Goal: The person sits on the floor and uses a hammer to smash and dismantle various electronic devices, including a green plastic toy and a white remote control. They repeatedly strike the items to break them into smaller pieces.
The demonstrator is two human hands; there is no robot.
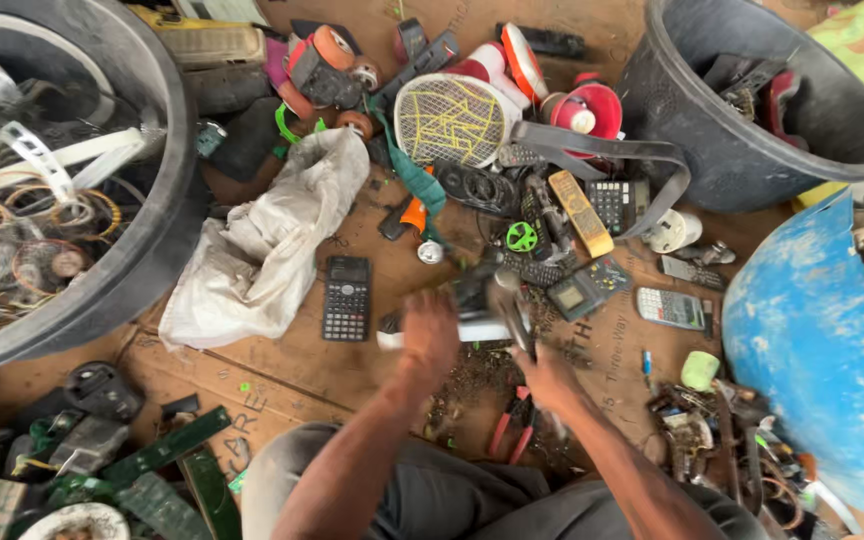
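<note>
My left hand (429, 335) presses down on a white elongated device (480, 329) lying on the cardboard floor. My right hand (544, 377) grips a tool (518, 318) with a dark head that is blurred just above the device. Red-handled pliers (514, 427) lie under my right forearm. A black calculator (347, 297) sits to the left of my left hand. Debris and small dark bits are scattered beneath both hands.
A large black tub of wires (62, 180) stands at left, a black bucket (752, 110) at top right, a blue drum (812, 350) at right. A crumpled white bag (262, 240), remotes, calculators, a yellow-meshed racket (452, 118) and green circuit boards (162, 450) lie around.
</note>
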